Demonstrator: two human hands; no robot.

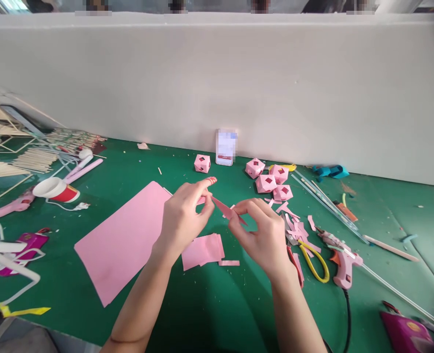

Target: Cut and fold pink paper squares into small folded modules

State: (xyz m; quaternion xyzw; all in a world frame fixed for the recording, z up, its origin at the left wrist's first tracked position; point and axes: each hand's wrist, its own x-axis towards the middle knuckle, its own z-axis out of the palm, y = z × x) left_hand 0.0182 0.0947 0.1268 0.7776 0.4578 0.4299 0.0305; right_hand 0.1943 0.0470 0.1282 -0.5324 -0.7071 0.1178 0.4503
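Observation:
Between my two hands a narrow pink paper strip [221, 206] is held above the green table. My left hand [183, 211] pinches its left end between thumb and forefinger. At the other end, the fingertips of my right hand [263, 233] close on the strip. Below them lie a small stack of pink paper pieces [202, 251] and a short loose strip [229, 263]. A large pink sheet [125, 240] lies flat to the left, partly behind my left forearm. Beside my right hand rest scissors [314, 262] with red and yellow handles, among pink paper scraps [301, 229].
Several folded pink paper boxes [266, 184] sit toward the back, and one box [202, 163] stands left of a propped phone [226, 148]. To the right lie a pink glue gun [344, 260] and clear glue sticks [327, 203]. A paper cup [57, 189] lies at left.

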